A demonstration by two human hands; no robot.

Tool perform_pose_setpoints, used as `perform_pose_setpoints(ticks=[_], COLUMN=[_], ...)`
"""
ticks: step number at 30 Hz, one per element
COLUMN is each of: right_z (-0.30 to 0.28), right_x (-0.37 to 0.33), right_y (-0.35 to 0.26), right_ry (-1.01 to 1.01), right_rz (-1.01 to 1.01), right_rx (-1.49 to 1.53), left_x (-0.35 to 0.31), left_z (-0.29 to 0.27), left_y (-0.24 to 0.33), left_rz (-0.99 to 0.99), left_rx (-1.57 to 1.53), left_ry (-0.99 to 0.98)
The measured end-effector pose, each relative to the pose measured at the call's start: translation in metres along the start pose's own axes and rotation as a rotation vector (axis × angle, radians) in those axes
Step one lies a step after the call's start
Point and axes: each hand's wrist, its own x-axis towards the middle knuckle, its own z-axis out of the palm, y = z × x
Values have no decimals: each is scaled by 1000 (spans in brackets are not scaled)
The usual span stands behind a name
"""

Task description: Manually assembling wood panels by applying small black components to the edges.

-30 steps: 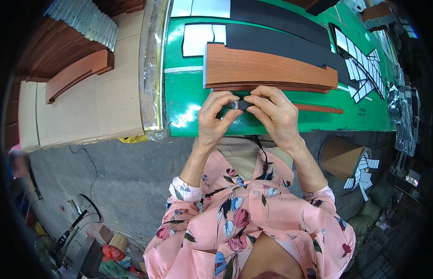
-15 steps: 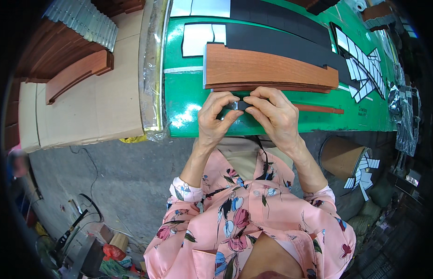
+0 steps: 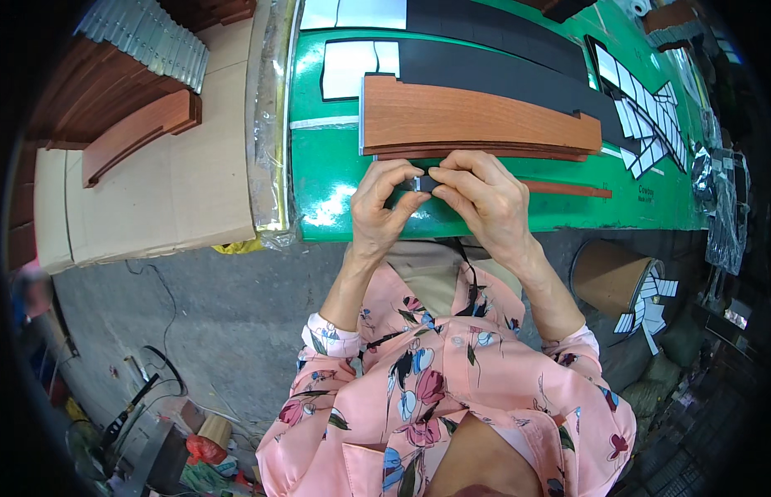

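Observation:
My left hand [image 3: 380,205] and my right hand [image 3: 483,195] meet over the front edge of the green work table. Between their pinched fingertips is a small black piece [image 3: 427,183] with a light edge on its left side. Its exact kind is too small to make out. A narrow reddish-brown wooden strip [image 3: 565,189] lies on the table, reaching out to the right from behind my right hand. Just beyond my fingers is a stack of curved wooden boards [image 3: 480,113], the top one light brown with notched ends.
Black sheets [image 3: 501,76] with white backing [image 3: 360,68] lie behind the boards on the green table [image 3: 327,182]. White pieces with dark edges [image 3: 650,116] are heaped at right. Cardboard [image 3: 161,199] at left bears more wooden pieces [image 3: 141,137]. A brown bin [image 3: 605,277] with white scraps lies below right.
Both hands keep their pinch on the small black piece, which has tilted slightly and shifted a little. The whole view has moved slightly; the boards lie as before.

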Motion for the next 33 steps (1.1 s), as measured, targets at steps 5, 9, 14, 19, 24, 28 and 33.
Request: perform_pose_setpoints(ticks=[5,9,14,19,24,28,33], right_z=[-8,-11,-3,-2,-7,-4,-2], right_x=[-5,-17,-22,-22,-12,-11,-10], right_y=[7,16,10,22,22,23,20], right_ry=[27,42,76,1,-10,3,4], right_rz=[202,-48,-77,28,111,101,135], right_rx=[335,123,30,202,239,196,209], left_x=[-1,2,3,2,12,13,8], left_z=[2,7,4,0,1,1,-2], left_y=[1,-2,0,2,8,8,6], left_rz=[9,162,334,286,205,181,136], left_rx=[57,74,356,287,191,146,88], left_ry=[33,91,24,-35,-39,-42,-70])
